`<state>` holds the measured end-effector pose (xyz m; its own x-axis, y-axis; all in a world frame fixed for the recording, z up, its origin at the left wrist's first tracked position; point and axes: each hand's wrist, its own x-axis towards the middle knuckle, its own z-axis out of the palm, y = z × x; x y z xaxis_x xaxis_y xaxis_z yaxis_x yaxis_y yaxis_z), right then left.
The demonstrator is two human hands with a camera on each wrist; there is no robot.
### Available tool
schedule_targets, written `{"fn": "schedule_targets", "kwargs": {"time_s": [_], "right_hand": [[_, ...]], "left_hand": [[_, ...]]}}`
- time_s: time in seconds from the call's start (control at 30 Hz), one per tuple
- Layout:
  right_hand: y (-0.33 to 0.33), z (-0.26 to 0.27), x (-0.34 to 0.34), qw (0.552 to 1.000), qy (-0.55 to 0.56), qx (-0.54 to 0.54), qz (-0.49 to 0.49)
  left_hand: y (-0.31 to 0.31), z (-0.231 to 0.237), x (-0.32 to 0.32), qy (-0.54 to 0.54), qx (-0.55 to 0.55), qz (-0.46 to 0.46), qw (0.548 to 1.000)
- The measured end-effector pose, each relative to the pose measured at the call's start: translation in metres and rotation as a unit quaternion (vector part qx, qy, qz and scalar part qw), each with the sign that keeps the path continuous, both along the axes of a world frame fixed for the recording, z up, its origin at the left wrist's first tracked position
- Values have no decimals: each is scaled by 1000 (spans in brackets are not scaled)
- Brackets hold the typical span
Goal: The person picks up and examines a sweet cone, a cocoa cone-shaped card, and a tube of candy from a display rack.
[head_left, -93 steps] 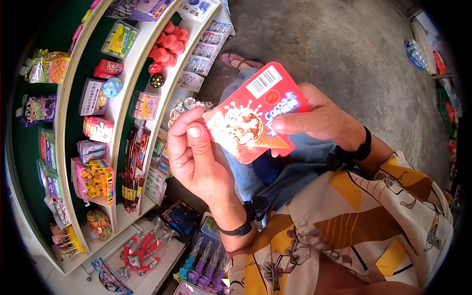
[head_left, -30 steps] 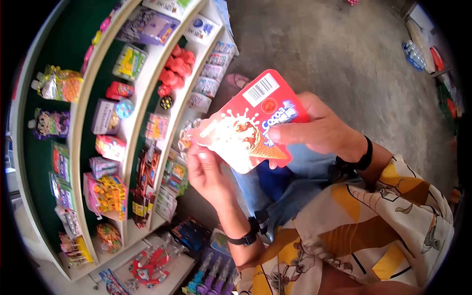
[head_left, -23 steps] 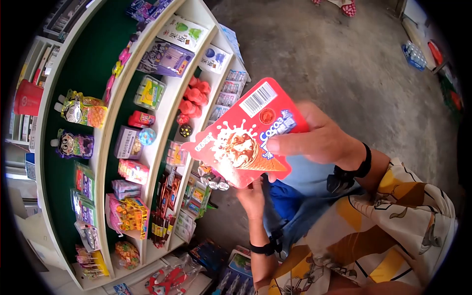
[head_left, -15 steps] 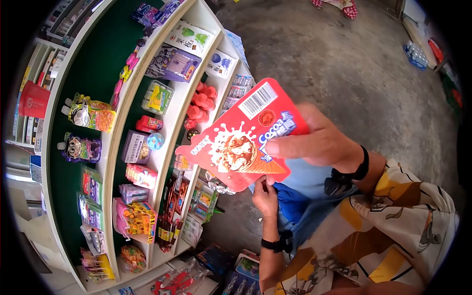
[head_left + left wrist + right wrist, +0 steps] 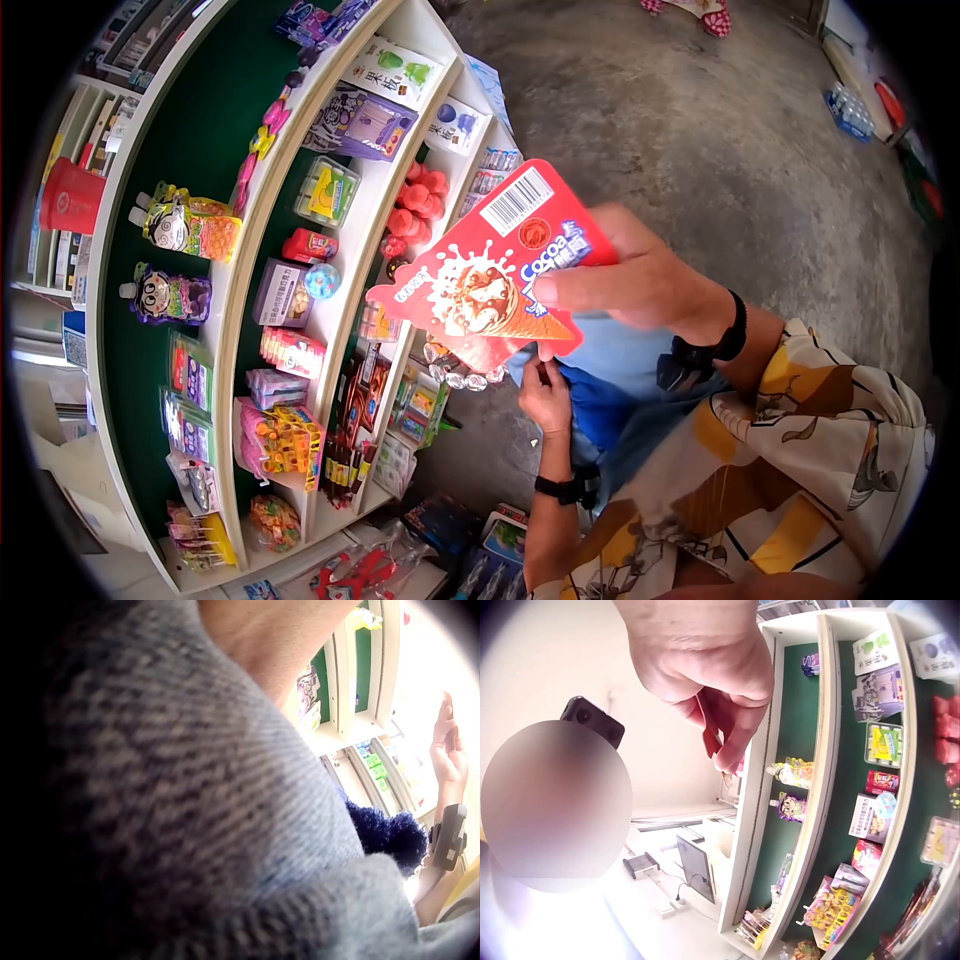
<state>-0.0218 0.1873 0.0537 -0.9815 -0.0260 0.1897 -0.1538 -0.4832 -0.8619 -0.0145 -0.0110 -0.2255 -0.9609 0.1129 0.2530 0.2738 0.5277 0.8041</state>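
My right hand [image 5: 640, 275] grips a flat red packet [image 5: 480, 290] by its right end, thumb on the front and fingers mostly hidden behind. The packet is printed with an ice cream cone, a barcode and the word Cocoa. In the right wrist view, the same hand [image 5: 705, 667] holds it nearly edge on. My left hand [image 5: 546, 400] is lowered beside the denim-covered leg, fingers loosely bent, just under the packet's lower edge in the head view. Denim [image 5: 210, 802] fills most of the left wrist view.
A curved white shelf unit [image 5: 225, 290] with green backing stands on the left, holding pouches, candy and small toys. A grey concrete floor [image 5: 650, 110] stretches ahead. Bottled water [image 5: 848, 110] sits at the far right. Another person wearing a black camera [image 5: 592, 720] shows in the right wrist view.
My left hand has left the packet's left end and dropped toward the leg. My right hand keeps its grip. The head view has turned, bringing more of the shelf in.
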Motion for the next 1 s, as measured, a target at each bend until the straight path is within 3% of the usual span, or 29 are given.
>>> {"fn": "schedule_targets", "kwargs": {"time_s": [0.77, 1.0], "right_hand": [[6, -3, 1, 999, -20, 4, -44], [11, -15, -2, 1000, -7, 4, -10]], "left_hand": [[7, 11, 2, 0, -6, 3, 1000], [9, 10, 2, 3, -30, 0, 1000]]}}
